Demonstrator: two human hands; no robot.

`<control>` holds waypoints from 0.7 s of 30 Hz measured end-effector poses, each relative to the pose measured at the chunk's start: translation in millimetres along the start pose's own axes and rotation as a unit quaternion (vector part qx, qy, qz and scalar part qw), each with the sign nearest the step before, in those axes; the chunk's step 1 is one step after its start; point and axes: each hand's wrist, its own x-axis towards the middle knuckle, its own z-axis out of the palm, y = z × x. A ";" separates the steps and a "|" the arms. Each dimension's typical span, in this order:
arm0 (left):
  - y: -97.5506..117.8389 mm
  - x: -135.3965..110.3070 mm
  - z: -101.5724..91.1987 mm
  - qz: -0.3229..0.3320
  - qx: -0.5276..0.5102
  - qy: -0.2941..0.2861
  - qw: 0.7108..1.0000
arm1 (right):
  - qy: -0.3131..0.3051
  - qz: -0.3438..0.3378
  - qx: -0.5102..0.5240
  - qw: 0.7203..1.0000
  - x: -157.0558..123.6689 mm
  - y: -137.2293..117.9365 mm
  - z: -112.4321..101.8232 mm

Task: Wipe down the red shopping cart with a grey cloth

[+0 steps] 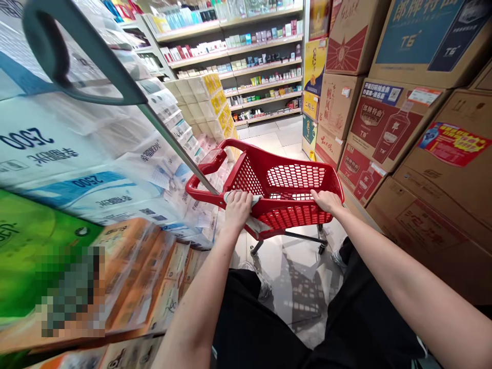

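Stacked liquor cartons face plastic-wrapped tissue packs across the aisle.

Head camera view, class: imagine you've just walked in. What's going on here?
A person has both hands on a red plastic shopping cart in a store aisle. The left hand grips the cart's near rim over a white cloth, and the right hand is curled over the rim on the other side. Wrapped bulk packs of paper goods are stacked along the left, stacked printed cardboard cartons line the right, and stocked store shelves stand ahead.
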 end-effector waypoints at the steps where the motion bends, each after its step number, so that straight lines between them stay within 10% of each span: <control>1: 8.0 1.1 2.3 -0.012 0.002 0.005 1.000 | 0.000 0.002 0.000 1.000 -0.8 -0.9 0.1; 9: 67.8 24.5 22.2 0.045 -0.036 -0.032 0.998 | 0.012 0.001 -0.012 1.000 -5.1 1.7 1.1; 21: -26.1 -5.8 -8.9 0.020 0.013 0.038 0.999 | 0.017 0.000 -0.018 1.000 -3.0 14.7 0.4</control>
